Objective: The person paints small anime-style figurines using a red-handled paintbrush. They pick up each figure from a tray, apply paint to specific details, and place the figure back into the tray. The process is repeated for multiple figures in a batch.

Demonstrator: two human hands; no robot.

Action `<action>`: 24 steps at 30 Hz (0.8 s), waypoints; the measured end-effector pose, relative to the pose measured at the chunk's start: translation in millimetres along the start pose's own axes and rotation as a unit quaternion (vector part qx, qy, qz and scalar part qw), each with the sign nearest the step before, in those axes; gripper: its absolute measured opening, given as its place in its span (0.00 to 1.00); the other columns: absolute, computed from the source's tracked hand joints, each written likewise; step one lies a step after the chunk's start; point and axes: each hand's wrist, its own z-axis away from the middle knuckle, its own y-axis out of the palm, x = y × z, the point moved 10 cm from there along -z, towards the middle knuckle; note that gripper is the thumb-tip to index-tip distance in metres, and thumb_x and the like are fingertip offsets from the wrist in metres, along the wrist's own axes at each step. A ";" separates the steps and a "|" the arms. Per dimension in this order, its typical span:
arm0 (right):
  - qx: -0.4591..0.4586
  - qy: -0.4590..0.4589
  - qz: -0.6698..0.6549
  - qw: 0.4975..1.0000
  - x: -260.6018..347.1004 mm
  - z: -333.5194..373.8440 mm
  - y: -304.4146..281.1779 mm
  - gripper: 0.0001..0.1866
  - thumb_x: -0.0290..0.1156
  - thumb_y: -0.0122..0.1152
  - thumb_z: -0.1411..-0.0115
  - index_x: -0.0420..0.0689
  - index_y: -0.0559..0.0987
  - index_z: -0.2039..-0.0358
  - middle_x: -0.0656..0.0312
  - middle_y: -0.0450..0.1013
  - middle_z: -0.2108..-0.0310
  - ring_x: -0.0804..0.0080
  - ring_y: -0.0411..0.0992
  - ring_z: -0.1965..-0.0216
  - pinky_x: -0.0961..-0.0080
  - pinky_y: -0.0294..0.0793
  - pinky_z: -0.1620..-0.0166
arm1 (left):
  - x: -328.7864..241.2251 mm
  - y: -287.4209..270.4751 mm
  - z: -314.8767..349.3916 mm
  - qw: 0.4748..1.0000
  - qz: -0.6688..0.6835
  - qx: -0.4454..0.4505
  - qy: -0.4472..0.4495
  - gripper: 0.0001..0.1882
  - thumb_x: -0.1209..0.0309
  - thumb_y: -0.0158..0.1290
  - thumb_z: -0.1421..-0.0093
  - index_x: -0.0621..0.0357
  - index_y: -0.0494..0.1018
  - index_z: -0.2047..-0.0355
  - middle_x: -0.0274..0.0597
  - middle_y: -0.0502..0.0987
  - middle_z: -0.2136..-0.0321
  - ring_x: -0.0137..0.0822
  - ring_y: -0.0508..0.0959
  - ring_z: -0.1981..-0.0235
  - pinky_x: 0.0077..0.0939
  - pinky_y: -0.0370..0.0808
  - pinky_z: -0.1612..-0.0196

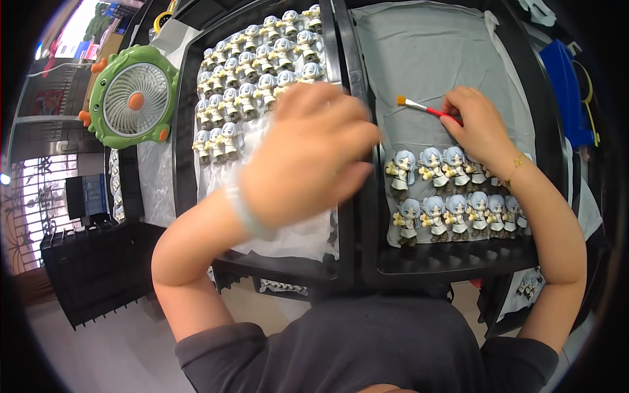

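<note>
My right hand (483,124) grips a small paintbrush (429,110) with a red handle, a silver ferrule and orange-brown bristles. It sits over the right tray (452,262), a black one lined with grey cloth, just beyond two rows of small figurines (433,216) with pale blue hair and white clothes. My left hand (314,150), smeared by motion, hangs over the right part of the left tray (187,111). Several rows of like figurines (246,98) stand there on white sheeting, some hidden behind this hand. Whether its curled fingers hold anything does not show.
A green animal-shaped fan (136,98) stands left of the trays. Beyond the right tray's outer edge is a blue bin (567,95). A black crate (98,262) is at the lower left. More figurines (529,285) lie lower down at the right.
</note>
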 end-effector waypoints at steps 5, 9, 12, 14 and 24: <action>-0.077 0.032 -0.146 0.986 -8.3 -6.9 -29.1 0.04 0.25 0.51 0.50 0.42 0.71 0.72 0.62 0.67 0.80 0.71 0.65 0.79 0.75 0.64 0.74 | -26.5 90.3 -50.6 0.970 -0.140 0.195 0.051 0.11 0.62 0.52 0.56 0.54 0.71 0.75 0.34 0.74 0.73 0.36 0.67 0.63 0.28 0.59 0.61; -0.075 0.027 -0.320 0.944 -19.7 -10.9 -37.3 0.12 0.29 0.47 0.46 0.45 0.70 0.60 0.67 0.71 0.76 0.82 0.67 0.76 0.82 0.63 0.74 | -18.9 122.9 -53.4 0.927 -0.117 0.352 0.048 0.13 0.62 0.51 0.53 0.57 0.71 0.72 0.34 0.73 0.77 0.35 0.68 0.64 0.30 0.60 0.61; -0.038 0.120 -0.466 0.876 -14.2 -6.8 -40.1 0.13 0.28 0.43 0.44 0.46 0.70 0.57 0.71 0.63 0.81 0.88 0.59 0.80 0.91 0.59 0.74 | -16.6 92.9 -51.4 0.962 -0.114 0.244 0.052 0.12 0.65 0.51 0.52 0.59 0.69 0.70 0.37 0.74 0.72 0.36 0.68 0.66 0.30 0.60 0.61; 0.017 0.120 -0.522 0.844 -18.1 -7.0 -34.2 0.14 0.29 0.41 0.43 0.44 0.69 0.57 0.69 0.66 0.79 0.86 0.62 0.77 0.90 0.60 0.72 | -15.2 51.2 -48.0 0.989 -0.044 0.136 0.040 0.12 0.70 0.50 0.50 0.63 0.67 0.66 0.42 0.72 0.67 0.35 0.69 0.64 0.29 0.62 0.59; -0.002 0.096 -0.612 0.785 7.9 4.3 -50.4 0.12 0.38 0.49 0.46 0.43 0.71 0.66 0.66 0.72 0.75 0.83 0.67 0.70 0.87 0.61 0.67 | 22.2 34.9 24.4 0.539 0.815 -0.044 -0.209 0.33 0.68 0.46 0.52 0.53 0.47 0.45 0.57 0.62 0.57 0.35 0.70 0.74 0.19 0.65 0.76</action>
